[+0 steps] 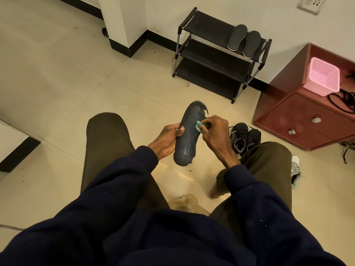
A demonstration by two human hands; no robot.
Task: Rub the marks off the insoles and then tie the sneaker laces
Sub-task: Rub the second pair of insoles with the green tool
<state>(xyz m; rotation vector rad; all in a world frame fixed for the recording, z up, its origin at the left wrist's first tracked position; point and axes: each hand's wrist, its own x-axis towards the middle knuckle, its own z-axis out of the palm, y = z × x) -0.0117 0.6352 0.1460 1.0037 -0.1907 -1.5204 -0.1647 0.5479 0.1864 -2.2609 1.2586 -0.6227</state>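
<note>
While the left hand (166, 139) grips the insole (187, 135) by its edge, the right hand (213, 131) pinches a small green lump (199, 126) against it.
Bare floor (134, 89) lies around; sneakers (244, 138) stand near.

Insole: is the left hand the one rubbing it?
No, the left hand only grips the insole by its edge while the right hand presses a small teal wad against it.

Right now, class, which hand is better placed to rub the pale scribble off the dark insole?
The right hand: it pinches the small green lump against the dark grey insole; the left hand grips the insole's edge.
</note>
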